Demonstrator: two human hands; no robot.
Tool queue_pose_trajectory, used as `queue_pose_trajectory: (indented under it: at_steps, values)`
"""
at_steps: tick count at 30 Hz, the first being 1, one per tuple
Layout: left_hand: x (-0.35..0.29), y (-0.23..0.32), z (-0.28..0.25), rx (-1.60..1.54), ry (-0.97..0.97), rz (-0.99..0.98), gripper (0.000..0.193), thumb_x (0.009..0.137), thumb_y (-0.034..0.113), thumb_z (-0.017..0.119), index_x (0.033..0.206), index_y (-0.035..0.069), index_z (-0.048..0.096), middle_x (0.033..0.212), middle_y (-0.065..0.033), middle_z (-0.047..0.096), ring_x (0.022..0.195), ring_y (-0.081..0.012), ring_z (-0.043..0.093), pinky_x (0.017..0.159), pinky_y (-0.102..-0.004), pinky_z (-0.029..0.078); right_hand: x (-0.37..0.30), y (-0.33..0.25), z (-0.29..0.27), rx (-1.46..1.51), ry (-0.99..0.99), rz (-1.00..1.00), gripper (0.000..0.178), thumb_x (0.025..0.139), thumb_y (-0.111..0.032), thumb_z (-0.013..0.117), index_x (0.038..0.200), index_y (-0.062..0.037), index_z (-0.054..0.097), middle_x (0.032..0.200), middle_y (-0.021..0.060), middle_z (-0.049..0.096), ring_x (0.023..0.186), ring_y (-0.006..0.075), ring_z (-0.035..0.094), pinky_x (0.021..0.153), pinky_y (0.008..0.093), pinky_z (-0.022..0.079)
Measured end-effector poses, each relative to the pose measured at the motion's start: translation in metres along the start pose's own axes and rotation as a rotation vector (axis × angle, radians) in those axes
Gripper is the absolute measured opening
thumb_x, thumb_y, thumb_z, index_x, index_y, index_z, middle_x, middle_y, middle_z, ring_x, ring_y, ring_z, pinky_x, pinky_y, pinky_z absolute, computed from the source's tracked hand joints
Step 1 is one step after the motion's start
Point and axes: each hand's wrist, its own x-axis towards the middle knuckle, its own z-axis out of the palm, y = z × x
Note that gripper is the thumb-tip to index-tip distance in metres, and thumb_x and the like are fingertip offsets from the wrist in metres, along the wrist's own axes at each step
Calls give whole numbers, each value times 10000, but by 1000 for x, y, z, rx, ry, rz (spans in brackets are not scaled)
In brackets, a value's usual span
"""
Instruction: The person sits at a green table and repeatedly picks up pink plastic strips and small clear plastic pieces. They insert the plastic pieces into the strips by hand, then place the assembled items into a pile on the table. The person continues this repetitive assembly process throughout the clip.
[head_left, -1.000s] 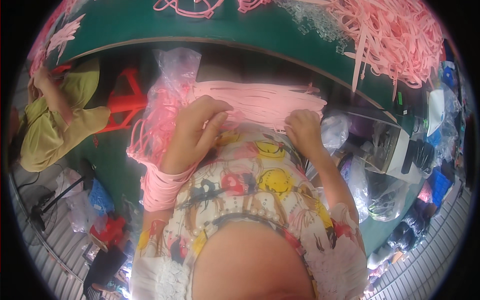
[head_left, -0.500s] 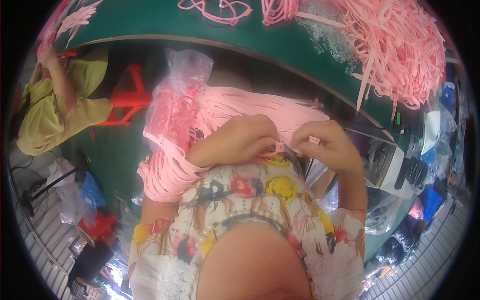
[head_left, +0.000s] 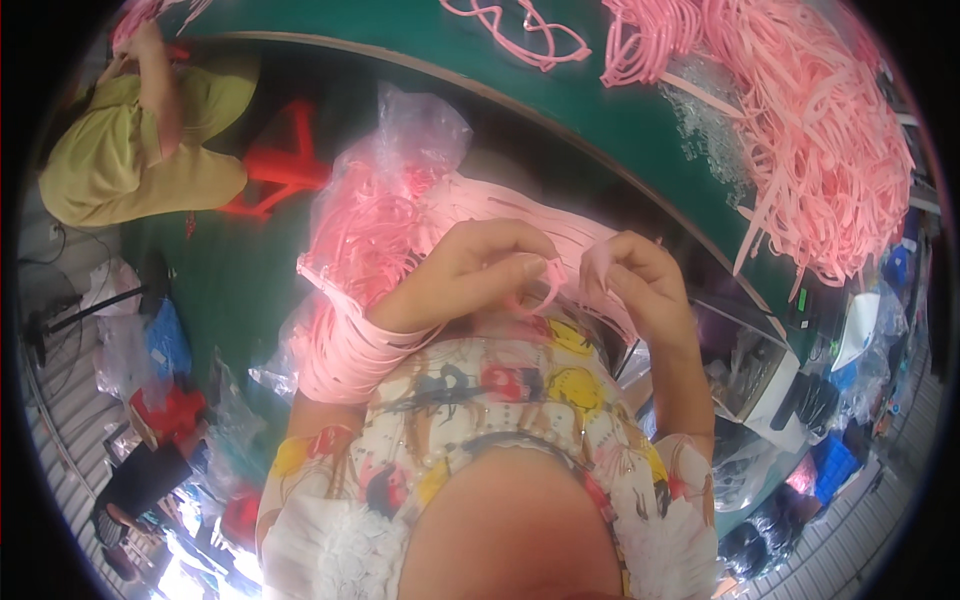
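Note:
My left hand (head_left: 485, 260) pinches a thin pink strap (head_left: 548, 292), which curves into a small loop below the fingertips. To its right, my right hand (head_left: 640, 285) is closed with thumb and fingers together; whatever they hold, if anything, is too small to make out. A thick bundle of flat pink straps (head_left: 500, 208) lies behind both hands. More pink straps (head_left: 350, 345) hang round my left forearm. Beside that forearm, a clear plastic bag (head_left: 425, 130) stands with tangled pink straps (head_left: 365, 225) at its mouth.
The green table (head_left: 590, 105) curves across the far side, bearing a big pile of pink straps (head_left: 825, 150), clear small pieces (head_left: 710, 130) and pink loops (head_left: 520, 35). A co-worker in olive clothing (head_left: 130, 160) sits at the left by a red stool (head_left: 285, 165). Boxes and bags crowd the right.
My hands have moved slightly upward, and the strap in my left hand now shows as a round loop. The whole view has shifted, so the table's things sit further right.

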Motion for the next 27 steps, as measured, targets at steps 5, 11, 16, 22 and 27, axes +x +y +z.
queue_pose_trajectory:
  at_steps: [5,11,16,22,27]
  values:
    - [-8,-2,-4,-142,56,-49,203,929,158,562,1065,13,606,911,-13,589,765,-57,567,634,-202,492,4,19,-1,183,39,275,112,933,-99,561,1002,-12,575,679,-25,515,544,38,445,489,187,339]
    - [-12,11,-1,-216,166,-131,149,915,46,537,1031,-31,590,894,-72,624,801,-122,598,703,-248,486,8,20,0,106,73,351,146,926,-130,584,988,0,610,652,-38,506,517,22,416,469,178,320]
    - [-11,9,-3,-242,126,-150,159,934,76,506,1020,-33,584,857,-85,616,783,-150,594,667,-250,476,11,17,-4,34,13,365,155,920,-143,592,972,2,617,637,-42,505,514,18,410,469,172,308]
    - [-6,10,-2,-133,40,-176,152,944,108,510,966,-18,594,837,-65,610,750,-111,566,656,-247,461,15,25,-1,72,-10,333,152,922,-140,575,973,-1,611,665,-36,526,547,20,428,480,176,311]
    - [-2,2,-1,45,74,-83,160,927,127,545,980,-9,610,824,-36,604,739,-88,576,615,-229,464,18,23,6,-283,35,70,159,878,-142,622,969,-15,594,886,54,605,781,141,581,654,272,460]
